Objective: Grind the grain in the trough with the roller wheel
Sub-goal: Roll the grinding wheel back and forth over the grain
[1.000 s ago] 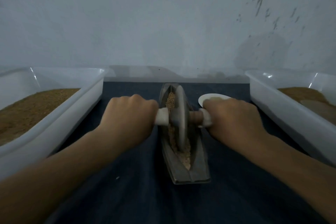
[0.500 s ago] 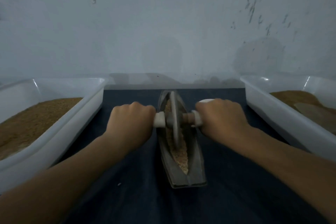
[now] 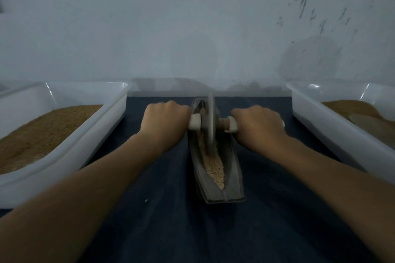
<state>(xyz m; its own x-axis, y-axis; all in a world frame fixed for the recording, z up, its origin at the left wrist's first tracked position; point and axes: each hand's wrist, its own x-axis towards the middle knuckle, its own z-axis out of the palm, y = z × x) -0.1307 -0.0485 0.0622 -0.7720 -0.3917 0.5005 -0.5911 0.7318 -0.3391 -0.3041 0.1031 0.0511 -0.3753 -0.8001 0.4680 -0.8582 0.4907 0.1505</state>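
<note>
Grain (image 3: 214, 167) lay in the long trough (image 3: 234, 170) in the middle of the dark cloth (image 3: 162, 220). The roller wheel (image 3: 210, 123) stood on its edge near the trough's far end. The left hand (image 3: 164, 121) and right hand (image 3: 259, 127) each gripped one side of its handle (image 3: 195, 122), likely so the wheel pressed evenly and did not tip

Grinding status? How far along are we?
Done: grain is loaded in the trough, with the roller wheel seated in it. In hand: left hand and right hand grip the axle handles, wheel at the far end. Left: near-end grain looks coarse, so more passes are likely needed.
</note>
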